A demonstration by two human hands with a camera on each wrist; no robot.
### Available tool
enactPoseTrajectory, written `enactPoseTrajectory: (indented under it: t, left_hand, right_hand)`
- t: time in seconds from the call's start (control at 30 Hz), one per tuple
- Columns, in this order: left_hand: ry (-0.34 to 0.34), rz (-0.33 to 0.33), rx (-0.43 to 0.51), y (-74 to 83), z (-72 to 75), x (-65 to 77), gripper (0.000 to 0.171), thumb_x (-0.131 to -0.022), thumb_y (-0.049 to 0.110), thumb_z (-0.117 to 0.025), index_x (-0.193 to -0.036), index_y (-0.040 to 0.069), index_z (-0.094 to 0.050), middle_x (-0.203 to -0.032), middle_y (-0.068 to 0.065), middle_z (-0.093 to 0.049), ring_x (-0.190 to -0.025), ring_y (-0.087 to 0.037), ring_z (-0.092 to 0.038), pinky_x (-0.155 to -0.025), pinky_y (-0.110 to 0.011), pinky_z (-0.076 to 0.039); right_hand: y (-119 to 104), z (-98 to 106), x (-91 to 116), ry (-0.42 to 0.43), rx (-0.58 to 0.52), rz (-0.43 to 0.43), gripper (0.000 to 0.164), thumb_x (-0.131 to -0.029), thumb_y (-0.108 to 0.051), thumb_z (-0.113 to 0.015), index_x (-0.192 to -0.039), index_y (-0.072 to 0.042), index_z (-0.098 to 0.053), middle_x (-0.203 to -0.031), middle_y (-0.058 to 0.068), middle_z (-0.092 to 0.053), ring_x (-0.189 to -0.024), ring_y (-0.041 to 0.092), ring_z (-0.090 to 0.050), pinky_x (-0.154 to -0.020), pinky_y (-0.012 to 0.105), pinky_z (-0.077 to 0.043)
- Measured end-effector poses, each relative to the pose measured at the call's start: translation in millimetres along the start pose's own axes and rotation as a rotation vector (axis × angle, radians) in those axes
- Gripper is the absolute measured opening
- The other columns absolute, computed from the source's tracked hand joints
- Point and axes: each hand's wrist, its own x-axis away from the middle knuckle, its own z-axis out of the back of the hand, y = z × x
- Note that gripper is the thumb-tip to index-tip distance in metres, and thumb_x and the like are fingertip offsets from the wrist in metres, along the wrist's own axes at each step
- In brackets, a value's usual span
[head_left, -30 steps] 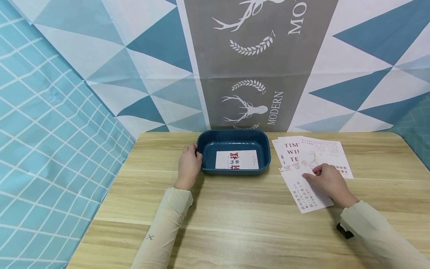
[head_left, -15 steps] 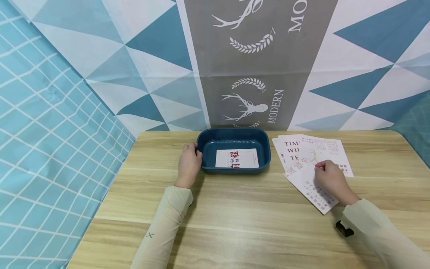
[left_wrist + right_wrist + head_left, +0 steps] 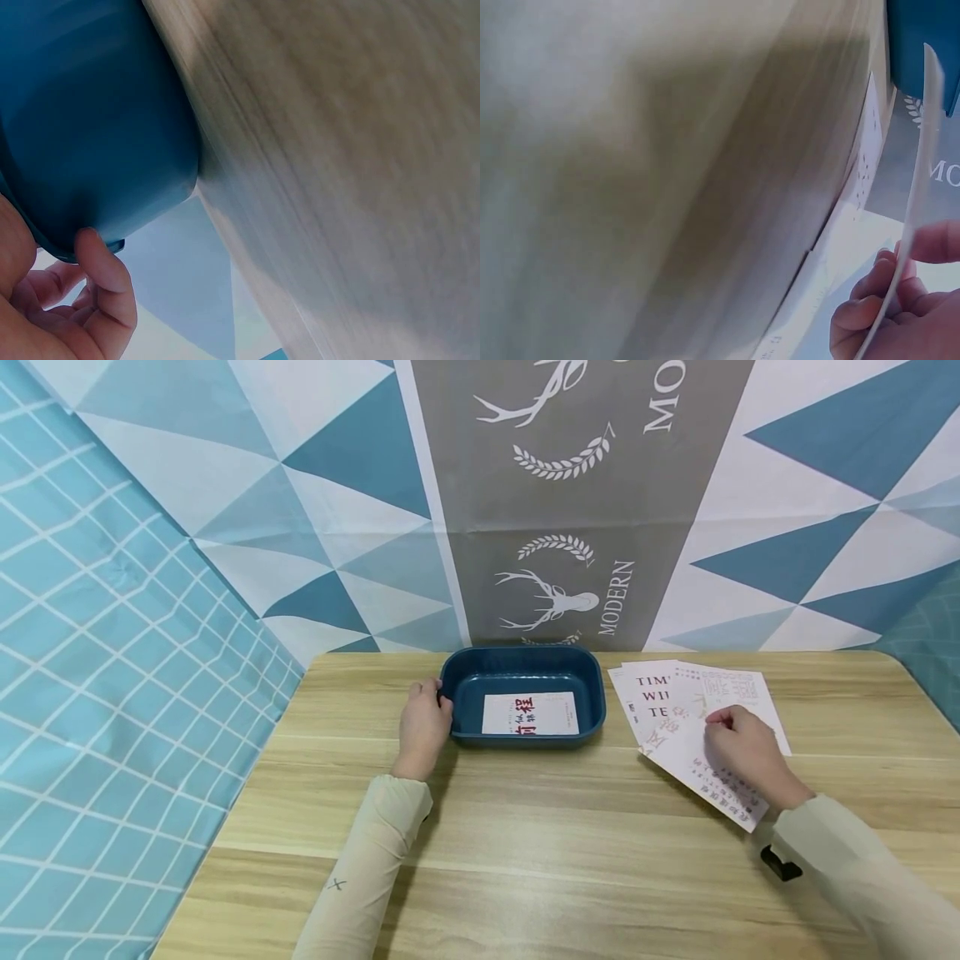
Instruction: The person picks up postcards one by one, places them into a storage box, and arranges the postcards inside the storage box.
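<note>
A dark blue rectangular tray (image 3: 517, 742) stands at the table's back edge, and a white card with red characters (image 3: 551, 713) lies in it. My left hand (image 3: 423, 727) holds the tray's left end, with fingertips curled at the rim in the left wrist view. Between thumb and fingers, my right hand (image 3: 746, 756) pinches a printed white card (image 3: 686, 767). In the right wrist view this card (image 3: 921, 172) appears edge-on, slightly bowed, raised off the table. Under and behind it, several other white cards (image 3: 649, 681) lie fanned out, partly covered.
The wooden table (image 3: 525, 860) extends in front of the tray and cards. Behind it hangs a patterned cloth (image 3: 555, 510) with deer and triangles. A light blue checked cloth (image 3: 112, 693) runs along the left side.
The card in my right hand has turned, its near end swinging to the right. That hand has moved slightly away from me. My left hand and the tray stay put.
</note>
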Motion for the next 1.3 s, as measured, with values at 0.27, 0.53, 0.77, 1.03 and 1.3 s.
enactPoseTrajectory:
  t: [0.27, 0.53, 0.77, 1.03, 1.3]
  left_hand:
    - [-0.006, 0.01, 0.005, -0.1, 1.0, 0.7, 0.029, -0.092, 0.013, -0.05, -0.119, 0.003, -0.055, -0.108, -0.016, -0.055, -0.086, -0.028, -0.059, -0.083, -0.04, -0.053]
    - [0.001, 0.002, 0.014, -0.2, 2.0, 1.1, 0.029, -0.092, 0.012, -0.05, -0.119, 0.002, -0.055, -0.109, -0.017, -0.055, -0.085, -0.029, -0.059, -0.082, -0.041, -0.053]
    - [0.003, 0.005, 0.015, 0.1, 2.6, 1.9, 0.029, -0.092, 0.012, -0.051, -0.119, 0.002, -0.055, -0.109, -0.016, -0.055, -0.086, -0.029, -0.059, -0.084, -0.041, -0.053]
    - [0.016, -0.014, 0.005, 1.3, 2.0, 2.3, 0.028, -0.092, 0.011, -0.052, -0.117, 0.001, -0.056, -0.107, -0.017, -0.056, -0.084, -0.029, -0.059, -0.081, -0.04, -0.053]
    - [0.004, -0.004, 0.011, 0.6, 0.9, 1.6, 0.029, -0.092, 0.012, -0.052, -0.119, 0.002, -0.055, -0.108, -0.016, -0.056, -0.084, -0.028, -0.059, -0.083, -0.039, -0.053]
  right_hand:
    - [-15.8, 4.9, -4.4, 0.037, 0.008, 0.074, 0.034, -0.092, -0.021, -0.037, -0.11, 0.003, -0.052, -0.1, 0.019, -0.052, -0.088, 0.029, -0.047, -0.069, 0.03, -0.033]
    - [-33.9, 9.5, -9.1, 0.034, -0.004, 0.144, 0.032, -0.095, -0.023, -0.037, -0.11, 0.002, -0.051, -0.099, 0.017, -0.052, -0.088, 0.027, -0.046, -0.071, 0.03, -0.033]
    - [-48.2, 11.5, -12.9, 0.017, -0.002, 0.211, 0.03, -0.095, -0.022, -0.037, -0.108, 0.001, -0.052, -0.096, 0.015, -0.052, -0.085, 0.027, -0.045, -0.071, 0.032, -0.034]
    - [-64.0, 11.4, -16.5, -0.007, 0.003, 0.254, 0.028, -0.095, -0.021, -0.038, -0.108, 0.0, -0.052, -0.097, 0.015, -0.053, -0.086, 0.027, -0.046, -0.072, 0.032, -0.034]
    - [-76.6, 10.9, -21.4, -0.031, 0.011, 0.282, 0.026, -0.096, -0.018, -0.038, -0.107, -0.001, -0.054, -0.099, 0.016, -0.056, -0.085, 0.026, -0.047, -0.072, 0.032, -0.035]
